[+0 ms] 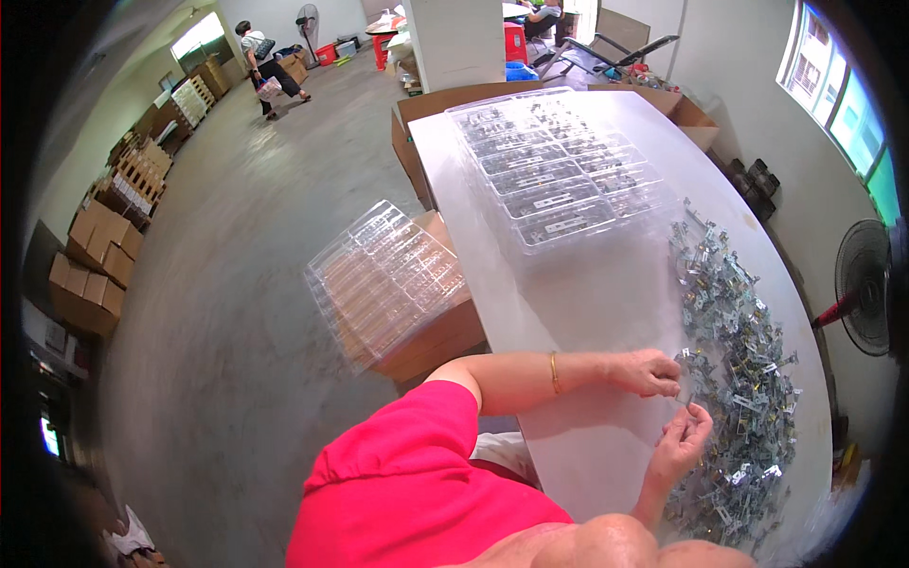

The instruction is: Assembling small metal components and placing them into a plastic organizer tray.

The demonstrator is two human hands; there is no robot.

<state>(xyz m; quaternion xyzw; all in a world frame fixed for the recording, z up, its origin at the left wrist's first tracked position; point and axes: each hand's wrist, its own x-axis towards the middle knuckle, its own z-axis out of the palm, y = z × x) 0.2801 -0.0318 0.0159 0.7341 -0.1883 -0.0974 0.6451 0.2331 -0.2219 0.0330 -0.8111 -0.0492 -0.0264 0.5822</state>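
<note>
My left hand (pixel 649 373), with a gold bracelet (pixel 555 373) on its wrist, is closed at the left edge of a heap of small metal brackets (pixel 743 379). Whatever its fingers pinch is hidden or too small to make out. Just below it, my right hand (pixel 684 441) is also closed, thumb and fingers pinching a small metal piece (pixel 686 401) that lies between the two hands. The heap, silvery with some brass-coloured bits, spreads along the right side of the white table (pixel 597 308).
A clear compartmented tray (pixel 530 244) filled with metal parts stands at the table's far end. Left of the table, clear trays (pixel 383 275) rest on a cardboard box (pixel 440 339). A black fan (pixel 864 289) is at the right. A person (pixel 260 62) walks far off at the left.
</note>
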